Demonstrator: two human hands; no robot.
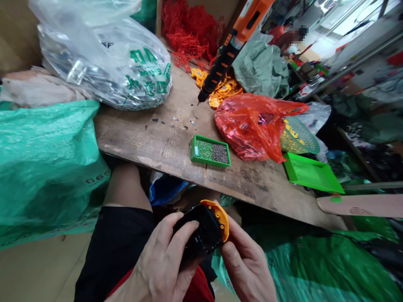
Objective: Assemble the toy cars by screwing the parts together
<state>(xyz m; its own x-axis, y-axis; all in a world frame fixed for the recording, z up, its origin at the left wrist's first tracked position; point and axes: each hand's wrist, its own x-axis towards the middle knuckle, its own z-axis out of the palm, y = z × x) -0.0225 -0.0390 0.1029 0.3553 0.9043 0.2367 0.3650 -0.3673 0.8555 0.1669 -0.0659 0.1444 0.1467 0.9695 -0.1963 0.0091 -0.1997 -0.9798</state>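
My left hand [166,256] is closed around a black plastic housing [201,235], held above my lap. An orange-yellow curved plastic part [221,220] sits against the far right end of the housing. The fingers of my right hand [247,260] grip this curved part at its right side. Small round holes or posts show along its inner face. The housing's underside is hidden by my left hand. Beyond my hands, a green tray [210,161] of small dark screws [219,153] rests on the wooden table [176,155].
An orange and black electric screwdriver [220,63] hangs tip-down over the table. Orange parts [225,90], a red plastic bag [248,126] and a clear bag [110,63] lie behind. At right is a bright green tray [315,174]; green sacks [47,167] flank me. People [285,37] are in the background.
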